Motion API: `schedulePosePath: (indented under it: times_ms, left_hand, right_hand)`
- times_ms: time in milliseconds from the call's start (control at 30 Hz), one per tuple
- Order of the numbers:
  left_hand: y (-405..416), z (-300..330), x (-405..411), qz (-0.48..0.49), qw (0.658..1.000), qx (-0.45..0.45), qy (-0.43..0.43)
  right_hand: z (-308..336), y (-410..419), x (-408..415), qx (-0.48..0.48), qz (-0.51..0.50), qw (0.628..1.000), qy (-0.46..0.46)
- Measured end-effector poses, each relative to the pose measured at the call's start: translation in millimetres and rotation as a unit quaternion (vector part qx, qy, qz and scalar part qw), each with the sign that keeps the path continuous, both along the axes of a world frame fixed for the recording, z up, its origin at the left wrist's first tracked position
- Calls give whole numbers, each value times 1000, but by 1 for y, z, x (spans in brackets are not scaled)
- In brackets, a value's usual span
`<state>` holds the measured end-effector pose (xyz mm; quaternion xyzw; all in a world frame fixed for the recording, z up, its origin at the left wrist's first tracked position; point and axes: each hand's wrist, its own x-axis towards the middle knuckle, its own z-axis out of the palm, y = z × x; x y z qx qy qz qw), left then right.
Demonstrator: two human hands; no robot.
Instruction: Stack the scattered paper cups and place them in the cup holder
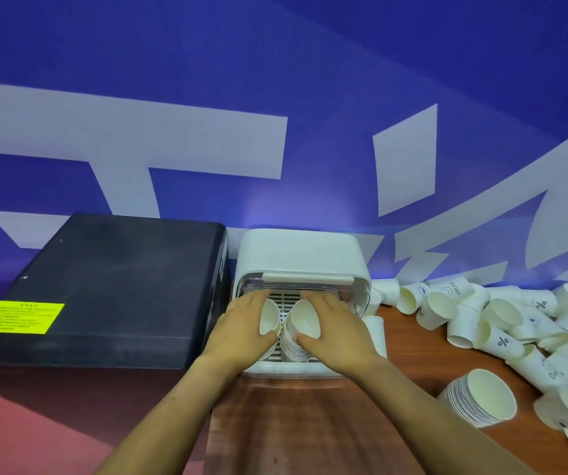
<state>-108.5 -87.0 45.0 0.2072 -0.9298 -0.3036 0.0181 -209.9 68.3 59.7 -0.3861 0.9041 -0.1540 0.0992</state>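
Two cup stacks (298, 332) held inside cup holder (301, 255). Left hand (241, 325) fingers wrapped round one, right hand (332, 329) round other. Paper light, easily squashed; best gripped softly by sides.

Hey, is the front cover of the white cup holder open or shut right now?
Open. The clear cover of the cup holder is lifted, and the left hand and right hand reach inside, gripping cup stacks.
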Motion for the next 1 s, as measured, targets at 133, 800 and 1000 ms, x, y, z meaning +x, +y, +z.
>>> schedulePosePath:
  times_ms: [133, 800, 1000]
  left_hand:
    - [1, -9, -3, -4, 999, -5, -38]
    - [32, -61, 39, 181, 955, 209, 106]
    - [25, -77, 22, 247, 931, 260, 71]
  right_hand:
    - [-10, -2, -1, 33, -2, 999, -20]
    - [-59, 29, 7, -112, -156, 957, -219]
    - [-76, 15, 2, -144, -172, 935, -274]
